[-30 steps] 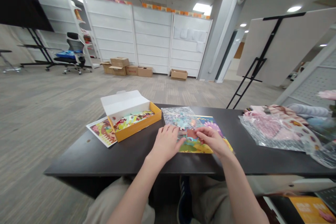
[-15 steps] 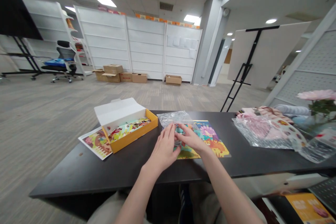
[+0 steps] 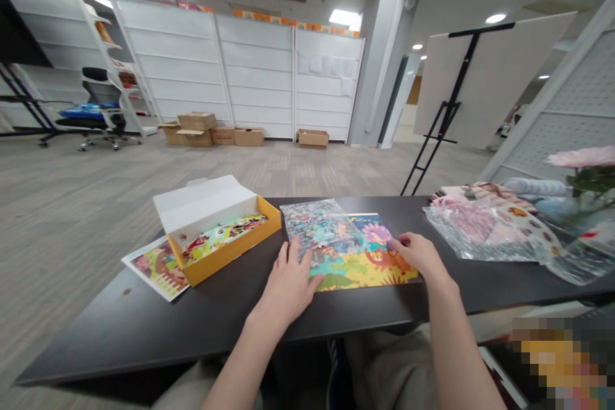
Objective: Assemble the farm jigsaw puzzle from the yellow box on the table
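A colourful animal picture sheet [image 3: 365,269] lies flat on the dark table. A clear plastic bag [image 3: 312,221] with colourful pieces showing through covers its upper left part. My left hand [image 3: 288,278] rests at the lower left of the bag and sheet, fingers spread, fingertips on the bag's edge. At the sheet's right side is my right hand [image 3: 423,257], thumb and forefinger drawn close together over the picture. Whatever may be between those fingers is hidden.
Left of the bag, an open yellow box [image 3: 233,256] holds colourful cardboard pieces, with a printed sheet [image 3: 156,269] partly under it. To the right are a plastic-wrapped pink bundle [image 3: 473,224], folded fabrics and a pink flower [image 3: 581,157]. The black table [image 3: 158,327] ends near my lap.
My right hand has moved from the bag to the sheet's right side. My left hand has spread on the bag's lower left, which lies flatter. The view has shifted slightly.
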